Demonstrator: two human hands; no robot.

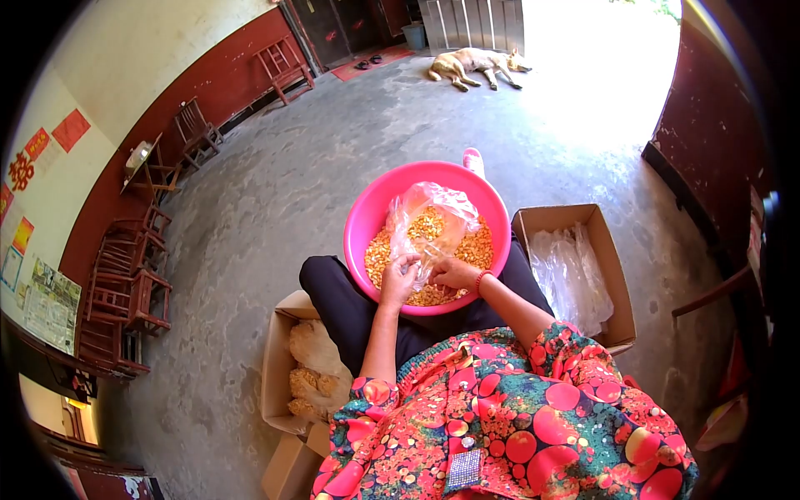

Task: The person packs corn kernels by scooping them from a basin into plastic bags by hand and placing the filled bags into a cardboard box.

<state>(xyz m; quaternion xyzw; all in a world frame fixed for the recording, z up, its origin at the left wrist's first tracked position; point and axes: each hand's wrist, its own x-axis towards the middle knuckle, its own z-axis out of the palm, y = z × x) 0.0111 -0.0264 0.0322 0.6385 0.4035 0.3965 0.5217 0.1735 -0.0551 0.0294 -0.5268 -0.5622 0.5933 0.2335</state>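
Observation:
A pink basin [357,242] rests on the person's lap, holding loose yellow corn kernels [474,247]. Over the kernels lies a clear plastic bag [433,198], its mouth towards me, with kernels showing in or through it. My left hand [400,279] is closed, pinching the near edge of the bag between thumb and fingers. Beside it, my right hand [455,273], with a red bracelet at the wrist, is curled at the other side of the bag's mouth. Its fingertips are partly hidden, but they appear to grip the plastic.
To the right, a cardboard box [618,287] holds clear plastic bags [567,271]. Another cardboard box [275,367], at left, contains filled bags [317,371]. Wooden chairs [125,275] line the left wall. A dog [475,65] lies on the concrete floor [283,183] near the doorway.

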